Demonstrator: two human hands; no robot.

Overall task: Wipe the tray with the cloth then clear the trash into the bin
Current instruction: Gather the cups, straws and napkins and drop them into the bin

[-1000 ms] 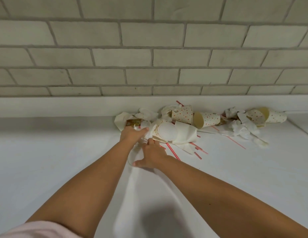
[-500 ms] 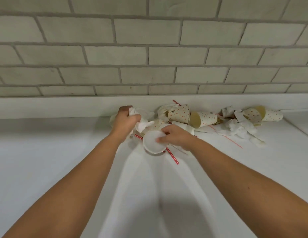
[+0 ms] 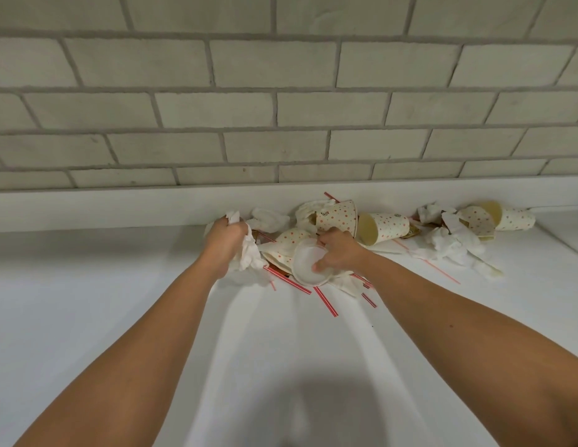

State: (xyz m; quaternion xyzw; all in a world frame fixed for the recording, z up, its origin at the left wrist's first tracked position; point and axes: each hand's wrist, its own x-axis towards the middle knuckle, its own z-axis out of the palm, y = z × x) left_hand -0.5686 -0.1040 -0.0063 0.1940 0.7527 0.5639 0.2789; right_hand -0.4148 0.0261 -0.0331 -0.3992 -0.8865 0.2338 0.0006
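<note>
A pile of trash lies along the back of the white counter (image 3: 87,301): dotted paper cups (image 3: 337,216), crumpled napkins (image 3: 455,243) and red striped straws (image 3: 326,303). My left hand (image 3: 224,241) grips a bunch of white crumpled napkins (image 3: 248,253) at the pile's left end. My right hand (image 3: 337,253) holds a round white lid (image 3: 305,264) by its rim, over a flattened dotted cup (image 3: 286,245). No tray, cloth or bin is in view.
A grey brick wall (image 3: 281,108) rises behind a low white ledge (image 3: 87,206). More dotted cups (image 3: 386,227) and wrappers lie to the right, near a seam in the counter (image 3: 565,227).
My left hand has gathered napkins and lifted them at the pile's left end. My right hand has picked up the round lid and moved slightly back over the flattened cup.
</note>
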